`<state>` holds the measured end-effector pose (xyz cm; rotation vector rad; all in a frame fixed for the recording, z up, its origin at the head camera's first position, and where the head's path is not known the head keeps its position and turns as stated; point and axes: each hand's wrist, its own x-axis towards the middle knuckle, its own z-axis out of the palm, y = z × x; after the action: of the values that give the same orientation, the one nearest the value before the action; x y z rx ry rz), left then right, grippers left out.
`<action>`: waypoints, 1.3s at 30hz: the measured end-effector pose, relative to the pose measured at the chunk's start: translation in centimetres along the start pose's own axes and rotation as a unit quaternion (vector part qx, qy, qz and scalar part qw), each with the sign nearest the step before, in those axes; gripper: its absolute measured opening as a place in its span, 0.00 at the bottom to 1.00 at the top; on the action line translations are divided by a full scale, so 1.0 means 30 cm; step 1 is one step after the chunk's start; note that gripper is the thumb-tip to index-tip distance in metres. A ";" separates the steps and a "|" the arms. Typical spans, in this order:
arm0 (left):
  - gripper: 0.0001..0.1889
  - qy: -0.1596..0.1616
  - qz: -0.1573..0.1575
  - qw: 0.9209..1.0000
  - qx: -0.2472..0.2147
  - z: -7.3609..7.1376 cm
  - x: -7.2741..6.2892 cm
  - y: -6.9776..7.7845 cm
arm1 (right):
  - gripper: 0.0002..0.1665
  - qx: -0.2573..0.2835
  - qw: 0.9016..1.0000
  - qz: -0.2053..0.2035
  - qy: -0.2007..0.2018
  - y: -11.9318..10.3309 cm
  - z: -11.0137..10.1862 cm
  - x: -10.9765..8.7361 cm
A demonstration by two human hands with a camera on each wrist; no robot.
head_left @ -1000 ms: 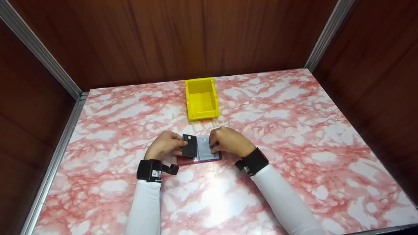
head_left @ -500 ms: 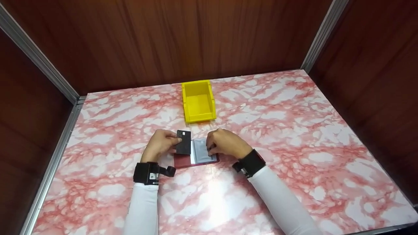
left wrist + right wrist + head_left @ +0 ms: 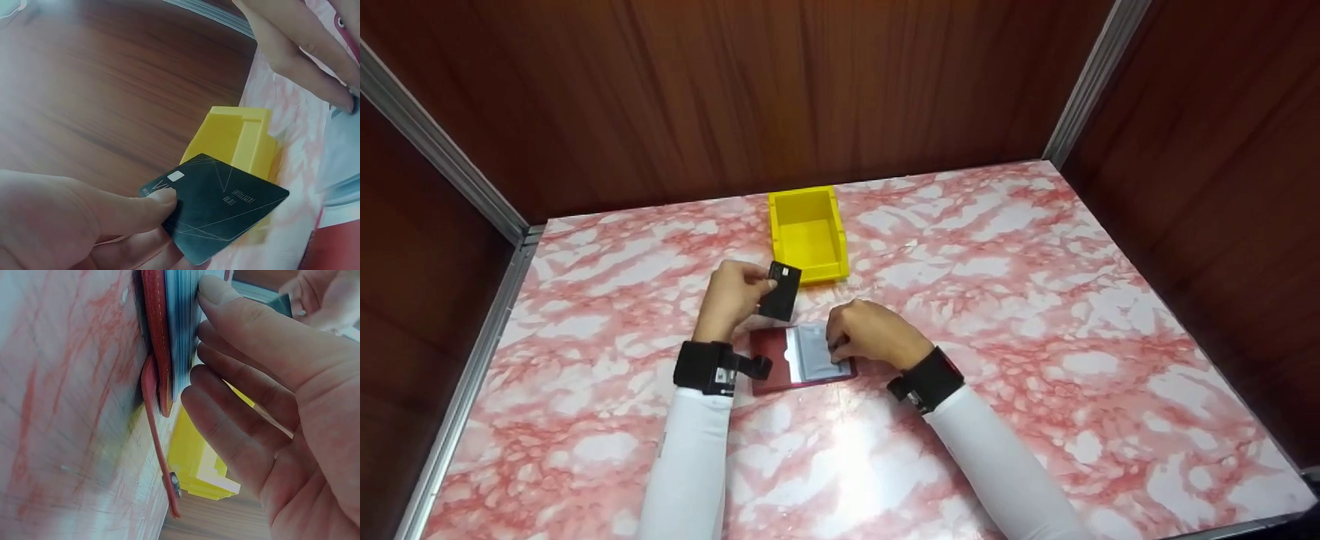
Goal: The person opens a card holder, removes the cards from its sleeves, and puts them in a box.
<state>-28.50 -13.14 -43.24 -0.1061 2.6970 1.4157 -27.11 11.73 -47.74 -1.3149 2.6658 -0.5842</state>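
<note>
My left hand [image 3: 731, 298] pinches a black bank card [image 3: 784, 297] between thumb and fingers. The card is raised above the table, in front of the yellow bin; its chip and thin printed lines show in the left wrist view. Below it lies an opened red card holder [image 3: 769, 358] with a stack of clear plastic sleeves [image 3: 814, 352]. My right hand [image 3: 879, 334] rests its fingertips on the sleeves at the holder's right side. In the right wrist view its fingers are slightly bent against the stack, and a red strap [image 3: 156, 439] with a metal snap hangs out beside them.
A yellow bin [image 3: 842, 253] stands just behind the card holder, its low front towards me. The pink-and-white marbled table [image 3: 997, 420] is bounded by brown wood-look panels [image 3: 697, 97] at the back and both sides.
My left hand has lifted the bank card off the holder and carried it up towards the yellow bin, baring the red inner cover. My right hand stays at the sleeves.
</note>
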 end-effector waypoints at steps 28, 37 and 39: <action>0.14 0.041 0.121 0.964 0.235 0.120 0.223 0.192 | 0.04 -0.016 1.000 0.006 0.004 -0.008 -0.003 -0.010; 0.13 0.060 0.157 0.952 0.257 0.176 0.271 0.169 | 0.06 -0.019 1.000 -0.012 0.011 -0.006 -0.004 -0.011; 0.13 0.068 0.159 0.949 0.262 0.183 0.279 0.164 | 0.06 -0.020 1.000 -0.011 0.008 -0.006 -0.006 -0.012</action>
<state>-37.04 -5.98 -43.28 0.2935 3.2116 0.7076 -26.81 11.97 -47.53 -1.3583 2.6914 -0.5491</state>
